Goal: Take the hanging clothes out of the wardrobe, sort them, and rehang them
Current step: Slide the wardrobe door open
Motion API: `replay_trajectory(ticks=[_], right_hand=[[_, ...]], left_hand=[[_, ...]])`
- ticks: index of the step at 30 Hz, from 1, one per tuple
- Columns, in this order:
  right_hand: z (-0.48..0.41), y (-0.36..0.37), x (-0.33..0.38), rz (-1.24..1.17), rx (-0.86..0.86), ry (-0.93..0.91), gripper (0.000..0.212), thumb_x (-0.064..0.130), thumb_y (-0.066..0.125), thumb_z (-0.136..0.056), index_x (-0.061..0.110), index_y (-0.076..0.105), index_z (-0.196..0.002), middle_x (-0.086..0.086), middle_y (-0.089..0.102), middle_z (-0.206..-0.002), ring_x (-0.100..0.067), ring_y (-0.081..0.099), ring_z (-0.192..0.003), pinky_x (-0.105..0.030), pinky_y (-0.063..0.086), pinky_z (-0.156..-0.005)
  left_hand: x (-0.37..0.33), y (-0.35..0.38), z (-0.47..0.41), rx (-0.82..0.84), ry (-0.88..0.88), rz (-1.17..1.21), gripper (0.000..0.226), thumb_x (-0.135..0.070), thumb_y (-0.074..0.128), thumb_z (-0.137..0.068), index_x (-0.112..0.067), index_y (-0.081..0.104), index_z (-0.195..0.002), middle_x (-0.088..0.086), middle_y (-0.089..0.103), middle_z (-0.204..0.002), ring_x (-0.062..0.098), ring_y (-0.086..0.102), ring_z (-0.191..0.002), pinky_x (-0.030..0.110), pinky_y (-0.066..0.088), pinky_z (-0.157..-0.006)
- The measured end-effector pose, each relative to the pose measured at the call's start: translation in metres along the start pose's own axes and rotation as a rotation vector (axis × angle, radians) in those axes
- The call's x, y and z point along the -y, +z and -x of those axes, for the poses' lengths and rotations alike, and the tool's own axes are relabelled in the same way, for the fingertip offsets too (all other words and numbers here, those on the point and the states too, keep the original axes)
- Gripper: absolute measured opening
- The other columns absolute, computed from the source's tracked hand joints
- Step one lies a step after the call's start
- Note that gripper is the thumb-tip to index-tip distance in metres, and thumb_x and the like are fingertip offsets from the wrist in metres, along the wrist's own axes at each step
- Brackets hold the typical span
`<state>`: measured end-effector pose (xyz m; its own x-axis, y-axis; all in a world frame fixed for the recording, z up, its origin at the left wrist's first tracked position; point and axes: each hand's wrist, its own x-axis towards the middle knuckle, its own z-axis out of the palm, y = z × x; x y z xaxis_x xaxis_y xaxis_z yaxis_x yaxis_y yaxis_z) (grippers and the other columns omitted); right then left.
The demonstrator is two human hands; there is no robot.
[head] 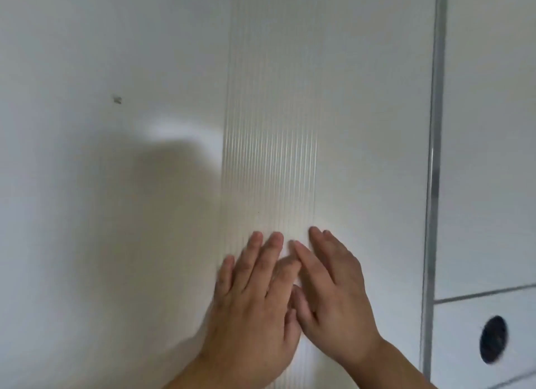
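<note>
A white wardrobe front [116, 185] fills the view, with a vertical ribbed strip [269, 127] down its middle. My left hand [255, 310] and my right hand [333, 295] lie flat against the lower part of that strip, side by side, fingers pointing up and slightly spread. The thumbs meet between the palms. Neither hand holds anything. No clothes or hangers are visible; the wardrobe is closed.
A grey metal trim [435, 156] runs vertically at the right, with white panels [493, 127] beyond it. A dark round hole [493, 343] sits in the lower right panel. A small dark mark [117, 100] is on the left surface.
</note>
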<state>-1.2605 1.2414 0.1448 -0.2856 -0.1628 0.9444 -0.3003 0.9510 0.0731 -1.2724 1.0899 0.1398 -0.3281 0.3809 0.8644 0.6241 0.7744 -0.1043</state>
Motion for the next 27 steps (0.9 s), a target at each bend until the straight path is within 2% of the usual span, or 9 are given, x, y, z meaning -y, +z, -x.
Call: replay_trajectory(ticks=[3, 6, 9, 11, 13, 14, 20, 23, 27], right_hand=[[-0.026, 0.002, -0.003, -0.039, -0.06, -0.147, 0.058, 0.027, 0.05, -0.078, 0.025, 0.042, -0.136, -0.011, 0.043, -0.143, -0.03, 0.036, -0.135, -0.055, 0.039, -0.097], [-0.055, 0.003, 0.005, -0.02, -0.088, -0.257, 0.06, 0.039, 0.052, -0.079, 0.027, 0.041, -0.136, -0.01, 0.04, -0.147, -0.029, 0.03, -0.138, -0.055, 0.031, -0.101], [-0.088, 0.003, 0.026, 0.016, -0.07, -0.347, 0.067, 0.05, 0.049, -0.079, 0.028, 0.035, -0.141, -0.009, 0.029, -0.153, -0.029, 0.021, -0.142, -0.06, 0.024, -0.106], [-0.107, 0.006, 0.044, 0.052, -0.059, -0.39, 0.075, 0.058, 0.044, -0.077, 0.027, 0.034, -0.144, -0.009, 0.022, -0.156, -0.031, 0.016, -0.144, -0.061, 0.018, -0.107], [-0.122, 0.008, 0.064, 0.041, -0.04, -0.422, 0.08, 0.064, 0.04, -0.073, 0.027, 0.036, -0.144, -0.009, 0.02, -0.157, -0.032, 0.015, -0.144, -0.061, 0.016, -0.107], [-0.129, 0.01, 0.074, 0.031, -0.029, -0.437, 0.082, 0.066, 0.039, -0.071, 0.027, 0.037, -0.143, -0.008, 0.019, -0.157, -0.032, 0.015, -0.144, -0.06, 0.015, -0.107], [-0.171, 0.019, 0.128, 0.0, 0.006, -0.516, 0.087, 0.075, 0.039, -0.069, 0.028, 0.038, -0.143, -0.007, 0.019, -0.157, -0.029, 0.018, -0.144, -0.058, 0.014, -0.106], [-0.196, 0.022, 0.14, 0.013, 0.006, -0.516, 0.087, 0.077, 0.034, -0.072, 0.025, 0.039, -0.143, -0.008, 0.023, -0.156, -0.029, 0.021, -0.144, -0.059, 0.013, -0.106], [-0.206, 0.028, 0.142, 0.025, -0.001, -0.521, 0.084, 0.077, 0.035, -0.077, 0.025, 0.042, -0.141, -0.008, 0.028, -0.154, -0.03, 0.025, -0.142, -0.062, 0.015, -0.105]], left_hand=[[0.004, -0.012, -0.01, -0.054, -0.044, -0.105, 0.062, -0.038, 0.047, -0.073, -0.022, 0.048, -0.133, 0.003, 0.035, -0.152, 0.025, 0.024, -0.143, 0.051, 0.029, -0.108], [0.018, -0.032, -0.016, -0.088, -0.104, -0.266, 0.071, -0.042, 0.048, -0.074, -0.018, 0.042, -0.14, 0.008, 0.029, -0.154, 0.028, 0.022, -0.143, 0.055, 0.027, -0.107], [0.039, -0.061, -0.018, -0.047, -0.239, -0.399, 0.077, -0.055, 0.043, -0.077, -0.024, 0.03, -0.147, 0.011, 0.02, -0.157, 0.032, 0.017, -0.144, 0.057, 0.026, -0.104], [0.058, -0.081, -0.019, -0.045, -0.423, -0.425, 0.084, -0.066, 0.031, -0.076, -0.036, 0.007, -0.151, 0.006, -0.008, -0.16, 0.028, -0.007, -0.147, 0.054, 0.015, -0.109], [0.08, -0.098, -0.016, -0.142, -0.634, -0.41, 0.087, -0.073, 0.013, -0.069, -0.043, -0.026, -0.141, -0.005, -0.042, -0.147, 0.019, -0.034, -0.139, 0.05, 0.001, -0.114], [0.09, -0.105, -0.014, -0.17, -0.698, -0.402, 0.087, -0.075, 0.008, -0.066, -0.042, -0.032, -0.136, -0.008, -0.048, -0.141, 0.016, -0.039, -0.135, 0.05, -0.001, -0.116], [0.137, -0.136, -0.011, -0.187, -0.689, -0.447, 0.091, -0.087, -0.012, -0.062, -0.041, -0.027, -0.139, -0.004, -0.041, -0.146, 0.014, -0.034, -0.138, 0.039, -0.003, -0.116], [0.156, -0.145, -0.021, -0.247, -0.628, -0.477, 0.084, -0.081, -0.005, -0.078, -0.036, -0.002, -0.149, 0.002, -0.015, -0.156, 0.026, -0.007, -0.146, 0.036, -0.001, -0.116], [0.168, -0.15, -0.032, -0.27, -0.597, -0.501, 0.079, -0.076, 0.001, -0.083, -0.036, 0.006, -0.151, 0.006, -0.008, -0.157, 0.036, 0.007, -0.145, 0.044, 0.01, -0.115]])
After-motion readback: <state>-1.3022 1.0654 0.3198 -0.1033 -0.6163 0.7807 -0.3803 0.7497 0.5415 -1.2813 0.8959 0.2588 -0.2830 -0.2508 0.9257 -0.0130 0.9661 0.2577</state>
